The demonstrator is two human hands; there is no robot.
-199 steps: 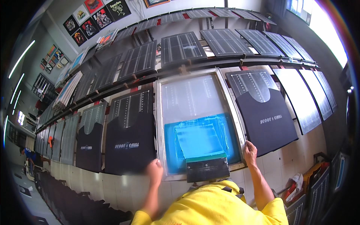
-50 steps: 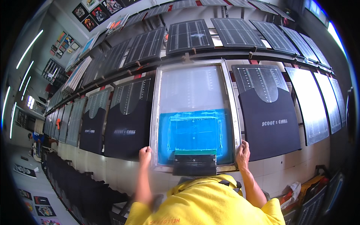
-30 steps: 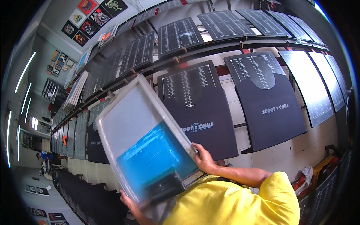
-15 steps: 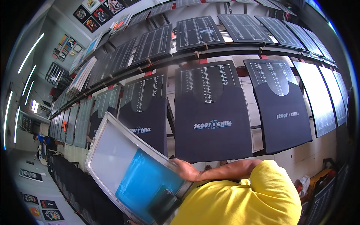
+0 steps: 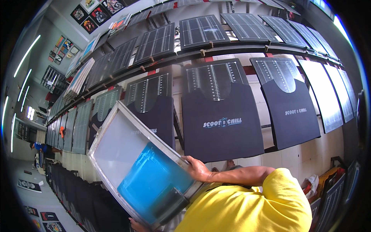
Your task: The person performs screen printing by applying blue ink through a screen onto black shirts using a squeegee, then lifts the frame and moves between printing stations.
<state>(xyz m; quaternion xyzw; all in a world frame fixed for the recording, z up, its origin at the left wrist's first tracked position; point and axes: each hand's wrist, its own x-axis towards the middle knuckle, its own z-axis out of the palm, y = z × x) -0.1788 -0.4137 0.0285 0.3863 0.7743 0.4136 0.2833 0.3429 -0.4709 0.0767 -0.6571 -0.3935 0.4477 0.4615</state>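
A screen-printing frame [image 5: 99, 136] with pale mesh and a blue coated area [image 5: 148, 176] is tilted in front of my body. My right hand [image 5: 198, 169] is closed round its upper right edge. My left hand [image 5: 138, 225], partly cut off by the lower edge of the view, grips the opposite side. Dark ink or a dark flat tool [image 5: 170, 205] lies at the frame's near end; I cannot make out which. Beyond the frame, a black T-shirt [image 5: 222, 135] with a pale and blue print is stretched on a board. Another black shirt [image 5: 162, 108] is partly covered by the frame.
A shirt [image 5: 291, 127] with a plain grey print lies on the board to the right. Rows of marked printing boards [image 5: 203, 31] run along a dark rail. An orange heat tool [image 5: 62, 132] is at the far left, near a person in blue [image 5: 40, 147].
The view has shifted slightly, and the frame has come a little to the right with my right hand. More of my left hand now shows at the frame's lower side.
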